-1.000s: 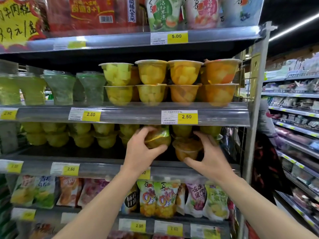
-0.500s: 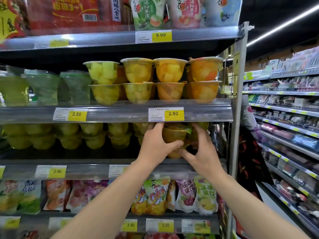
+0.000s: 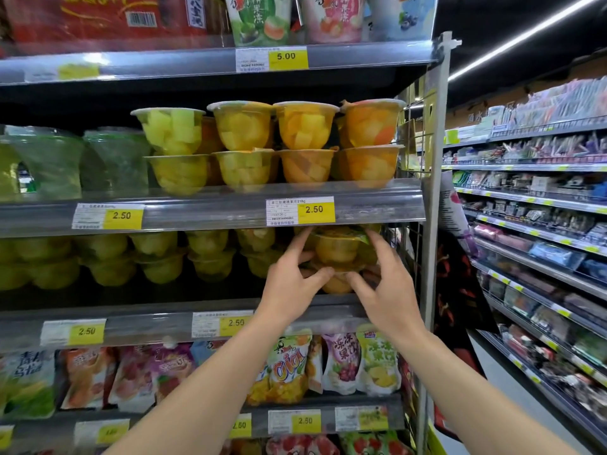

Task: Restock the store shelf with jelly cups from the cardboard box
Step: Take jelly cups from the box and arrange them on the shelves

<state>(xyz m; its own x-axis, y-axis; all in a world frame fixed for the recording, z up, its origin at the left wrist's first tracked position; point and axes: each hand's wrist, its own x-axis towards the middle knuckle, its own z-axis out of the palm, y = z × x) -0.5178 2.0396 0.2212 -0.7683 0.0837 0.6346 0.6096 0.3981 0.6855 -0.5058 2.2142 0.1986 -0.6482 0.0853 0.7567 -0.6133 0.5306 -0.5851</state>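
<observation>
Both hands are now meeting at centre right of the frame, where a second ago they were apart, each carrying a cup. Left hand (image 3: 290,287) and right hand (image 3: 389,290) are each closing a grip around the stacked jelly cups (image 3: 338,254), sitting on the shelf (image 3: 157,323).

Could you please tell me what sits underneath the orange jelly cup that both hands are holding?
Another orange cup sits beneath the held jelly cup, rim to base. The left hand and right hand cover its sides, so whether it touches the shelf is hidden.
</observation>
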